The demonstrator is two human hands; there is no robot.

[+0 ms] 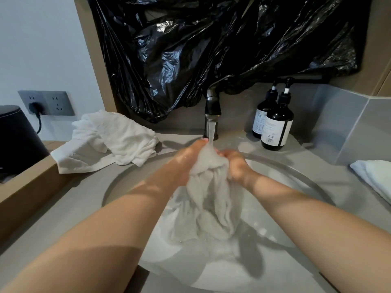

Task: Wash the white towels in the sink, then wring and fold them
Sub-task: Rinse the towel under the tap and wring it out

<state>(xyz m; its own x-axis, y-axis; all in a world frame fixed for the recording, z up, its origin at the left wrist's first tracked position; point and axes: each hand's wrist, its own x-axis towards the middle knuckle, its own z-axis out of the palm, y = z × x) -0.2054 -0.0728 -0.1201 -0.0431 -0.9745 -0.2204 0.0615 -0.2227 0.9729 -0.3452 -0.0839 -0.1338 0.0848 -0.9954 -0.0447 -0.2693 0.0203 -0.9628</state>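
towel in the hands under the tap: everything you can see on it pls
The wet white terry-cloth towel is bunched at its top between the left hand and the right hand, each grip curled round it. The stream of water from the dark metal faucet falls on that bunched top. Below the hands it hangs in soft vertical folds, looking soaked and greyish, and its lower end lies spread in the round white sink basin. No print or label shows.

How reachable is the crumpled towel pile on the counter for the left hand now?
Probably yes: nothing stands between left hand and towel pile, but its fingers grip the wet towel, so it must let go first.
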